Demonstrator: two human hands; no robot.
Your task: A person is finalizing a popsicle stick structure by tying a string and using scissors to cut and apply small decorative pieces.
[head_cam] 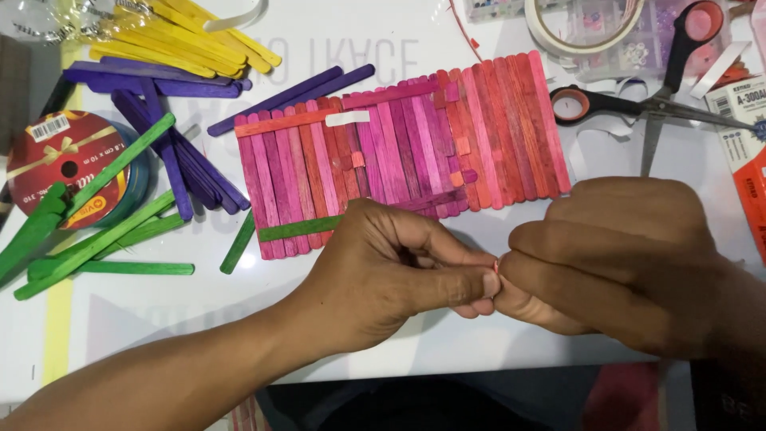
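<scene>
I am pinching a tiny orange-red scrap (496, 266) between the fingertips of both hands, near the front edge of the white tabletop (159, 319), about mid-width. My left hand (391, 267) is closed with thumb and forefinger pressed on the scrap; my right hand (622, 259) is curled shut with its fingertips meeting the same scrap from the other side. The scrap is too small to tell whether it is tape backing or a cut sliver of stick. Just behind my hands the panel of pink and red craft sticks (407, 148) is lying flat mid-tabletop, with small orange patches on it and one green stick (297, 230) lying across its lower left corner. I judge the step in hand to be peeling or readying a small sticky piece for that panel; the next move calls for a clean separation of the scrap without crumpling, then precise placing on a seam between sticks. Loose green sticks (104, 239) are lying toward the left edge, purple sticks (175, 144) behind them, yellow sticks (183, 40) at the far left corner, a ribbon spool (68, 164) at the left edge, scissors (638, 100) and a tape roll (574, 28) toward the far right corner.
</scene>
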